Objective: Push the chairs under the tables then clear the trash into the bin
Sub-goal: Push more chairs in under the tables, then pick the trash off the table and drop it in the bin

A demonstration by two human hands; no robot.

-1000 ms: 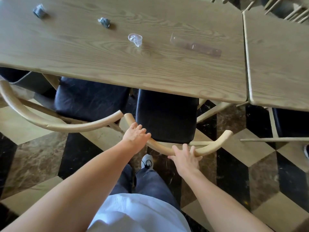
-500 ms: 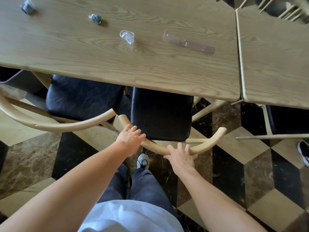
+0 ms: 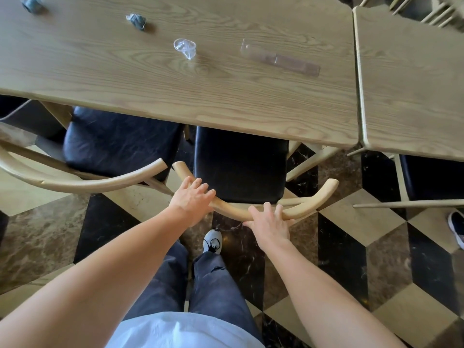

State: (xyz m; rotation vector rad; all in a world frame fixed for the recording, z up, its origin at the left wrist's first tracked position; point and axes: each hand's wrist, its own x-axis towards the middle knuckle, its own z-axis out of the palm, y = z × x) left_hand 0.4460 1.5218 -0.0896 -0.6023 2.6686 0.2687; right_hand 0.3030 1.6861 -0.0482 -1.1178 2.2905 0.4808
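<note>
Marble floor tiles in black, brown and cream lie under two wooden tables set edge to edge. On the long table sit pieces of trash: a crumpled dark wrapper at 11 o'clock, another dark wad at the far 10 o'clock corner, a clear crumpled cup at 12, and a flat clear plastic sleeve at 1. The centre chair has its black seat partly under the table edge. Left hand and right hand both rest on its curved wooden backrest, fingers draped over the rail. A neighbouring chair at 9 o'clock almost meets it, armrest tips just apart. The second table stands at 2 o'clock.
</note>
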